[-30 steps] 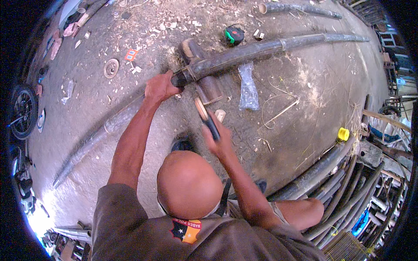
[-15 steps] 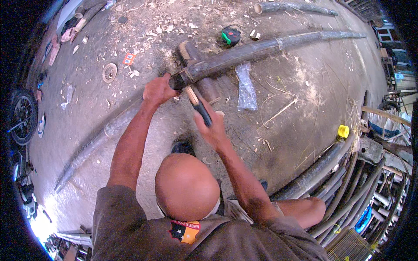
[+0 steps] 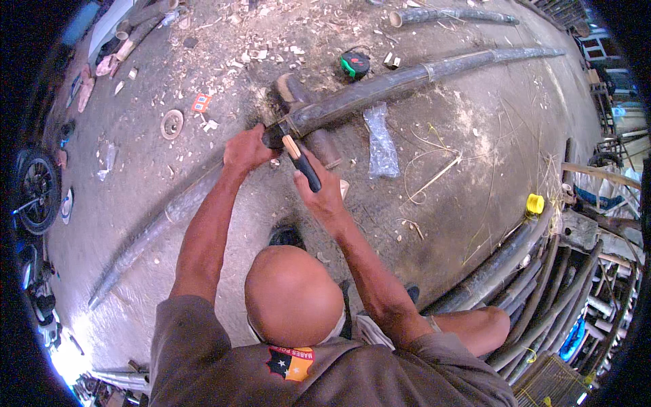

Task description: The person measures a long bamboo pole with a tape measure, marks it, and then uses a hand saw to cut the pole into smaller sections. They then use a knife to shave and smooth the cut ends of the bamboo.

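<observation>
A long dark bamboo pole (image 3: 380, 88) slants across the ground from far right to near left. Beneath it, a short thick log piece (image 3: 321, 148) props its middle. My left hand (image 3: 247, 148) is closed around the pole just left of that prop. Wrapped in my right hand (image 3: 324, 193) is a tool with a black and pale wood-coloured handle (image 3: 302, 164). The handle points up toward the pole, close beside my left hand. Its working end is hard to make out against the dark pole, so I cannot tell its kind.
Wood chips litter the far ground. Beyond the pole are a black and green tape measure (image 3: 354, 64) and another bamboo length (image 3: 454, 15). A clear plastic bag (image 3: 382, 142) lies right of the log. Stacked poles (image 3: 498, 261) and a yellow spool (image 3: 535, 203) stand at right.
My right hand has moved slightly forward and left with the tool, along the pole's side. My left hand keeps its hold on the pole. The whole view has shifted a little.
</observation>
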`<action>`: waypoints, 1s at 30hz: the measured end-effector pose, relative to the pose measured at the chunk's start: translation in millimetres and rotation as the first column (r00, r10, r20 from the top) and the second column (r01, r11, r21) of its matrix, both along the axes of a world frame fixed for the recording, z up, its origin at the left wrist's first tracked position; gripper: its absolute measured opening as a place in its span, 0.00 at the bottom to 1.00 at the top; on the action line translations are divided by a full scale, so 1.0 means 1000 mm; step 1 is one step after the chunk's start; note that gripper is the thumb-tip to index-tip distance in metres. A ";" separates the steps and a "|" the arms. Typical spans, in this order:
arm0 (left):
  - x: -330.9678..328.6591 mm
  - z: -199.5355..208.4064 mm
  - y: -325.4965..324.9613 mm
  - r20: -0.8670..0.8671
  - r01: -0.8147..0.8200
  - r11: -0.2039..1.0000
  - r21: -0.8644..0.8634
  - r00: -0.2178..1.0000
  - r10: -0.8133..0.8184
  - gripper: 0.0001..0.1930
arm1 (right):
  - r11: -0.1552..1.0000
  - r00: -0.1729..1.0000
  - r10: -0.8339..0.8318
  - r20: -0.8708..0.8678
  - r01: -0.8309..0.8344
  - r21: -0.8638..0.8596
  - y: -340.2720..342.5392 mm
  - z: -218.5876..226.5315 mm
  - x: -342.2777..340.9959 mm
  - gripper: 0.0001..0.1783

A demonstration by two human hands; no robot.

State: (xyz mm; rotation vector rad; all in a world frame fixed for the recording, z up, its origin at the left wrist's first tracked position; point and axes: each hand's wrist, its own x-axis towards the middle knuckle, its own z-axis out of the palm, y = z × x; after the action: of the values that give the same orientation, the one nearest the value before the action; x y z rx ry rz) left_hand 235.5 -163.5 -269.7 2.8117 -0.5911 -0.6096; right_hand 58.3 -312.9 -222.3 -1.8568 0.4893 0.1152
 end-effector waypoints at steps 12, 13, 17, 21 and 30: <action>0.001 -0.004 0.010 0.044 0.005 0.999 -0.051 0.999 -0.003 0.32 | 0.998 0.983 0.000 0.182 0.010 -0.056 -0.002 -0.018 -0.084 0.32; 0.001 -0.002 -0.002 0.038 0.002 0.998 -0.055 0.999 0.000 0.32 | 0.997 0.974 -0.029 0.223 0.045 -0.066 -0.003 -0.029 -0.044 0.31; 0.003 -0.016 0.019 0.028 0.004 1.000 0.009 1.000 -0.004 0.31 | 0.996 0.996 -0.002 0.086 0.010 -0.092 0.010 -0.030 -0.063 0.29; 0.001 -0.006 0.030 0.027 -0.005 0.999 -0.040 1.000 0.006 0.30 | 0.990 0.989 0.026 0.144 -0.006 -0.141 -0.001 0.006 -0.208 0.35; -0.002 -0.010 0.013 0.032 -0.021 1.000 0.007 0.999 0.021 0.31 | 1.000 0.996 -0.002 0.089 0.000 0.018 0.002 -0.003 -0.027 0.33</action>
State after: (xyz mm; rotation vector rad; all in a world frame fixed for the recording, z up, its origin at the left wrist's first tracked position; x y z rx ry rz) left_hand 233.9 -150.4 -280.2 2.8360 -0.5651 -0.5649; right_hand 31.2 -311.0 -225.0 -1.8351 0.4259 0.0355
